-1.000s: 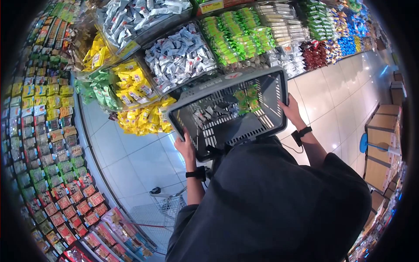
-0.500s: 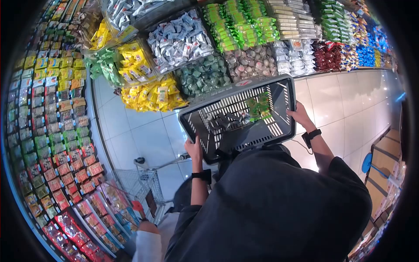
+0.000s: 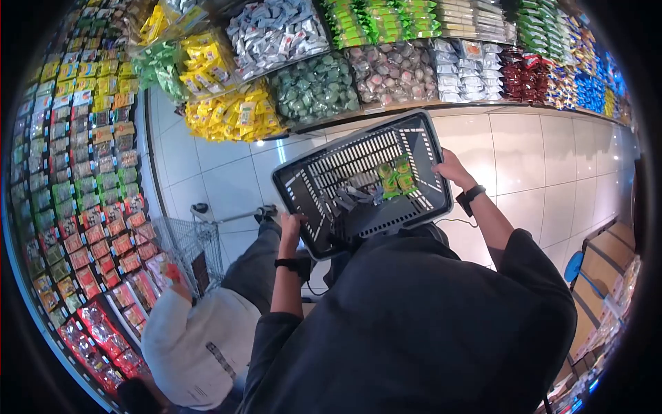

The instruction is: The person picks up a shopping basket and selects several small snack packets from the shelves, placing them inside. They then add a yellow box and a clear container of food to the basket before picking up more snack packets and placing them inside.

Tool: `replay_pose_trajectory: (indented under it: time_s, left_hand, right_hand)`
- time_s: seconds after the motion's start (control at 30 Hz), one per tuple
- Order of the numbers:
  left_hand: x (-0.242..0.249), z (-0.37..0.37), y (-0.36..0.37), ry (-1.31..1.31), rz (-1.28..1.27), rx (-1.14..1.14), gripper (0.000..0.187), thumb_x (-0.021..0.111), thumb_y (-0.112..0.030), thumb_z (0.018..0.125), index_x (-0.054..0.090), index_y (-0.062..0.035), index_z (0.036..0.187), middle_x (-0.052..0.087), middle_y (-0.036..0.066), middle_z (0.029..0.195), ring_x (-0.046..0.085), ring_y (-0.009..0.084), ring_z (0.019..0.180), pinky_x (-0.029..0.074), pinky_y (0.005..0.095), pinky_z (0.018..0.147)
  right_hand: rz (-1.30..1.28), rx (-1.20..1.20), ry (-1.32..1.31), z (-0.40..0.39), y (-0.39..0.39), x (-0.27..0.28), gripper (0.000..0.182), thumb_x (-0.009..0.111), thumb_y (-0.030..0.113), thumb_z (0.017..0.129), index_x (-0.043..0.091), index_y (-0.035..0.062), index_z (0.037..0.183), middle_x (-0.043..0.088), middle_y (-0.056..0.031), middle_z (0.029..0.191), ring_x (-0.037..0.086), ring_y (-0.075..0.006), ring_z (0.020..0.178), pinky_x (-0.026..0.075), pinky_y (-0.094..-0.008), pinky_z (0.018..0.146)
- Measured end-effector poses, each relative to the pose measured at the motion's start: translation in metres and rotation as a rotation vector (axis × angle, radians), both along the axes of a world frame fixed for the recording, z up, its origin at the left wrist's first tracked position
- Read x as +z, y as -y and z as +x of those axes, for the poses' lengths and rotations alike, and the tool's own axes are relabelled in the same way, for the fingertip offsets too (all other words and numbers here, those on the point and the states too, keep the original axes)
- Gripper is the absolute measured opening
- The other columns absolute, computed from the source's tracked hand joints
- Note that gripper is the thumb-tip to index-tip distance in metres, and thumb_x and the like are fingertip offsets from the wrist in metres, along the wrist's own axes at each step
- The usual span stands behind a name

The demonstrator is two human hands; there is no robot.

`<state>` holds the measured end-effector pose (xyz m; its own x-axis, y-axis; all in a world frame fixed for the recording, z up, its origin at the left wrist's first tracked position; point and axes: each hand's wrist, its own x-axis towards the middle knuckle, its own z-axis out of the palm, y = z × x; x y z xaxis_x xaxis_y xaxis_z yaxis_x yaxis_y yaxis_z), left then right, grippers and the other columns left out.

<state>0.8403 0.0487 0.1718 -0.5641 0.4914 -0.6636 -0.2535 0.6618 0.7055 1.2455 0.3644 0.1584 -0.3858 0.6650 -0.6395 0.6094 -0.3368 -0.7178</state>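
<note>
Pale floor tiles now separate the basket from the yellow packets, and a person in a light top has come further into view left of it. Left hand and right hand clamp the basket's opposite end rims; it lies between them, silver packets and green packets inside.

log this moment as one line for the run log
left hand: grips basket | right hand: grips opposite end | inside: green packets, silvery packets | nearby: another person, wire cart
</note>
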Motion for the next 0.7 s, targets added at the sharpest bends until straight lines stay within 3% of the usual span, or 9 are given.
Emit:
replay_pose_trajectory:
  time_s: [0.07, 0.3, 0.57, 0.7]
  left_hand:
    - [-0.001, -0.005, 0.002, 0.033, 0.051, 0.109, 0.01, 0.056, -0.001, 0.066, 0.06, 0.0052, 0.073, 0.057, 0.007, 0.067, 0.053, 0.0182, 0.06, 0.039, 0.0321, 0.054]
    - [-0.019, -0.06, 0.011, 0.053, 0.011, 0.108, 0.016, 0.052, 0.0, 0.067, 0.06, 0.0059, 0.079, 0.057, 0.009, 0.068, 0.054, 0.0192, 0.061, 0.039, 0.032, 0.053]
    - [-0.035, -0.124, 0.012, 0.079, 0.09, -0.037, 0.014, 0.052, 0.001, 0.069, 0.059, 0.0052, 0.08, 0.057, 0.009, 0.066, 0.052, 0.0184, 0.056, 0.038, 0.0317, 0.05]
    - [-0.015, -0.135, 0.017, 0.107, 0.117, -0.067, 0.015, 0.051, 0.004, 0.072, 0.058, 0.0061, 0.085, 0.057, 0.008, 0.07, 0.053, 0.0178, 0.059, 0.038, 0.0313, 0.05]
  right_hand:
    - [-0.017, 0.017, 0.013, -0.011, 0.0, -0.001, 0.034, 0.064, -0.001, 0.072, 0.06, -0.0006, 0.105, 0.065, -0.0073, 0.086, 0.063, -0.0187, 0.078, 0.05, -0.0323, 0.073]
    - [-0.019, -0.028, 0.024, -0.054, 0.027, -0.003, 0.032, 0.065, -0.002, 0.072, 0.06, -0.0012, 0.104, 0.066, -0.0076, 0.086, 0.063, -0.0178, 0.077, 0.05, -0.032, 0.071]
    - [0.04, -0.118, 0.093, -0.092, 0.059, 0.021, 0.033, 0.067, 0.0, 0.07, 0.062, -0.0009, 0.103, 0.067, -0.0085, 0.085, 0.064, -0.0185, 0.076, 0.05, -0.032, 0.069]
    - [0.052, -0.054, 0.145, -0.105, 0.061, 0.024, 0.034, 0.07, 0.005, 0.071, 0.063, -0.0011, 0.104, 0.069, -0.0103, 0.088, 0.065, -0.0197, 0.079, 0.051, -0.0333, 0.073]
